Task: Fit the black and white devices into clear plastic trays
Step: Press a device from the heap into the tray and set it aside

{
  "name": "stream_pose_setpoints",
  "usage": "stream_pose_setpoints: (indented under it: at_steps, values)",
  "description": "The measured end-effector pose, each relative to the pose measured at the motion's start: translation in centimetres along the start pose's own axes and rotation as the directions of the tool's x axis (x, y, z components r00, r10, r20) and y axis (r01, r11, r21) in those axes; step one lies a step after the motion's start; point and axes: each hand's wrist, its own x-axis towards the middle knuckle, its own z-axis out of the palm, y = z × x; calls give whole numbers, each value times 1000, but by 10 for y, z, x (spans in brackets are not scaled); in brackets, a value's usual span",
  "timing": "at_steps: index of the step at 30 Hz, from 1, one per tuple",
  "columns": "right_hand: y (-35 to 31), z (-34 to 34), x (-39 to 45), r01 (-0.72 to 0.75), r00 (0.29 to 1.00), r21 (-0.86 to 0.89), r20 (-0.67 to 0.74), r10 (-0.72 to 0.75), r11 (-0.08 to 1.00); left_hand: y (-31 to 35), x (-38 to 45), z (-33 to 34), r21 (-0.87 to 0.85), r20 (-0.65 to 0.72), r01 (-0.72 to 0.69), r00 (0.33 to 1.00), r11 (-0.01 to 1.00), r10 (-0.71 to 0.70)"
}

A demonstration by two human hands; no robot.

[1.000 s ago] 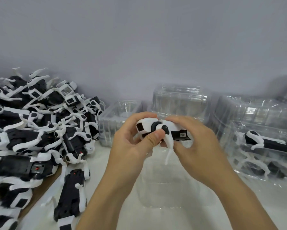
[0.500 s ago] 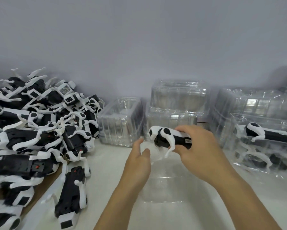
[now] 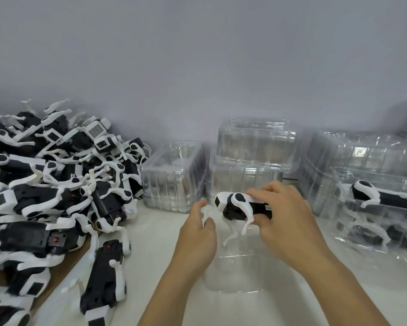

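Observation:
My right hand (image 3: 289, 222) grips a black and white device (image 3: 235, 203) by its rear half, with the white legs hanging down. It hovers just above the far end of an open clear plastic tray (image 3: 240, 274) lying on the white table in front of me. My left hand (image 3: 195, 241) is at the tray's left far corner, thumb and forefinger pinching its rim. The device's head end points left and is free of the left hand.
A big pile of black and white devices (image 3: 56, 184) fills the left side, with one lying loose (image 3: 106, 278) near the table's front. Stacks of empty clear trays (image 3: 174, 177) stand behind. At the right sits a tray holding a device (image 3: 381, 201).
My left hand let go of the device and dropped to the tray's rim. My right hand carried the device down and slightly right, over the tray.

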Motion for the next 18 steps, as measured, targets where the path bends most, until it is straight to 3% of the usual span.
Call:
stream_pose_setpoints:
  at_steps: [2, 5, 18]
  values:
    - [0, -2, 1, 35, 999, -53, 20, -34, 998, 0, 0, -1, -29, -6, 12, 1000, 1000, -12]
    - [0, 1, 1, 48, 987, -122, 161, -28, 991, 2, 1, 0, -82, -1, 35, 999, 996, -36]
    - [3, 6, -1, -84, 964, 41, 257, 71, 996, 2, 1, -2, -56, -19, 34, 999, 998, -36]
